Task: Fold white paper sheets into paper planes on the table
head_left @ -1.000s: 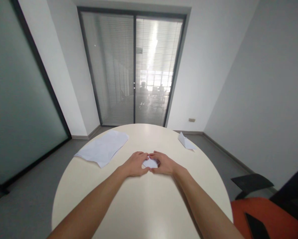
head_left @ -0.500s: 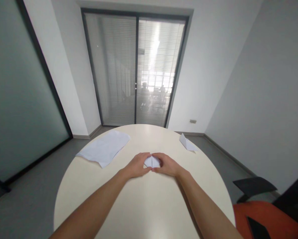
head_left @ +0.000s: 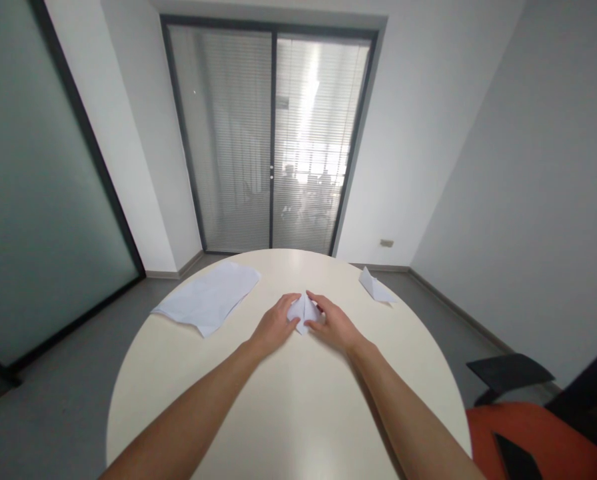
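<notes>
A small piece of folded white paper (head_left: 304,311) is between my hands over the middle of the round table, a crease or slit running down its centre. My left hand (head_left: 277,323) grips its left side, fingers at the far edge and thumb at the near edge. On the opposite side my right hand (head_left: 332,321) holds it in the same way. The paper's pointed near corner shows below the thumbs. Parts of both sides are hidden behind the fingers.
White paper sheets (head_left: 211,293) lie at the table's far left. A folded paper piece (head_left: 376,287) rests near the far right edge of the cream table (head_left: 288,407). An orange chair (head_left: 533,437) with black armrests stands at the right.
Both hands have moved slightly away from me with the folded paper. The thumbs have spread a little apart, and the near corner of the paper now shows.
</notes>
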The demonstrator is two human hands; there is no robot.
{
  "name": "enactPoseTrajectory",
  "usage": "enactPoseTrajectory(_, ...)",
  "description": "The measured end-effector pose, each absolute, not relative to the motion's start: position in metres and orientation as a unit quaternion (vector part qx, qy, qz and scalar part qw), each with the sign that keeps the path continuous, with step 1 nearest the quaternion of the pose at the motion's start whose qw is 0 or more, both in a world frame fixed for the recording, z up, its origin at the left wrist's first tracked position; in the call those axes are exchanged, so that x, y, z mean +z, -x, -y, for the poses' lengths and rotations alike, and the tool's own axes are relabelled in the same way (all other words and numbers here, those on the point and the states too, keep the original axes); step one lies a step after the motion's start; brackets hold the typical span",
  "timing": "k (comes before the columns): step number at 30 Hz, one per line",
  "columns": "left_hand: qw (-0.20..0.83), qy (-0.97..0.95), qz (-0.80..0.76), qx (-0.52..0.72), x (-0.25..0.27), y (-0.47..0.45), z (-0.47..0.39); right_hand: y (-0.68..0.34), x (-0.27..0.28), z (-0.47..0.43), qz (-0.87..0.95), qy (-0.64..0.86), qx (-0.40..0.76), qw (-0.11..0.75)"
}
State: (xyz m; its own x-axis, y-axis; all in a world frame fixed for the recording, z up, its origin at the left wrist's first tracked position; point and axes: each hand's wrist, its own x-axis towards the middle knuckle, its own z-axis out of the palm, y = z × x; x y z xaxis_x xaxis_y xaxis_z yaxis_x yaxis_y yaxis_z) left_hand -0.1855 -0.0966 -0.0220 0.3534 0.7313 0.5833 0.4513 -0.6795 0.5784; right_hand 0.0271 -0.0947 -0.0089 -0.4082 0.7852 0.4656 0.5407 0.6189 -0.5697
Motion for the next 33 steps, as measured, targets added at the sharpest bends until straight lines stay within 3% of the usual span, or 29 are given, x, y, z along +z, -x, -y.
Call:
enactPoseTrajectory(9, 0.22, -0.743, -0.429, 0.465, -0.018, 0.185, 0.093, -0.02, -0.002, 0.095, 0.786, 0.414, 0.274, 0.369)
enactPoseTrajectory(13, 0.22, -0.737, -0.428, 0.475, -0.015, 0.186, 0.095, -0.02, 0.002, 0.096, 0.799, 0.41, 0.247, 0.363)
enactPoseTrajectory(21, 0.1, -0.781, -0.432, 0.44, -0.006, 0.185, 0.104, -0.018, 0.013, 0.106, 0.832, 0.39, 0.062, 0.39)
enactPoseTrajectory(33, 0.102, -0.78, -0.395, 0.474, -0.005, 0.184, 0.102, -0.024, 0.015, 0.102, 0.805, 0.396, 0.134, 0.421)
